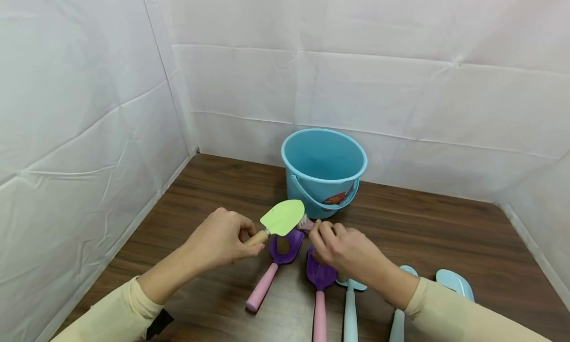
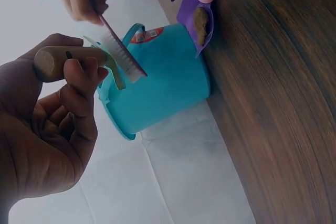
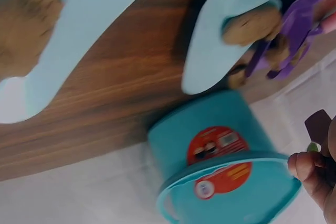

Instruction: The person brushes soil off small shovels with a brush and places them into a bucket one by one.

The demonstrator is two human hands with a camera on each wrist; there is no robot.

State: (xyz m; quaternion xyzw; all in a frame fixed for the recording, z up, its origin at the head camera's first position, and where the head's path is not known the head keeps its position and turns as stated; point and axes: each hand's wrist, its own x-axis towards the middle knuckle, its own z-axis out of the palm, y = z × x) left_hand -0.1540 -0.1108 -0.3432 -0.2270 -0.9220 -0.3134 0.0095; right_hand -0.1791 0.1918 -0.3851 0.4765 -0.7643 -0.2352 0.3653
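My left hand [image 1: 222, 235] grips the wooden handle of a small garden trowel [image 1: 283, 218], whose light green blade points up and right. My right hand [image 1: 349, 248] pinches a small pinkish brush [image 1: 305, 223] by its handle. Its white bristles are right at the edge of the trowel blade in the head view. From the left wrist, the bristles of the brush [image 2: 122, 53] face the blade, seen nearly edge-on. Both tools are up off the table, in front of the blue bucket [image 1: 299, 191]. In the right wrist view only part of my right hand [image 3: 315, 177] shows, at the right edge.
Below my hands lie a purple shovel [image 1: 262, 287] and a purple slotted one [image 1: 319, 312], both pink-handled. Light blue shovels [image 1: 351, 315] lie further right, one [image 1: 455, 282] partly behind my sleeve. Brown clumps [image 3: 252, 24] sit on several blades. White sheets [image 1: 378, 94] enclose the wooden table.
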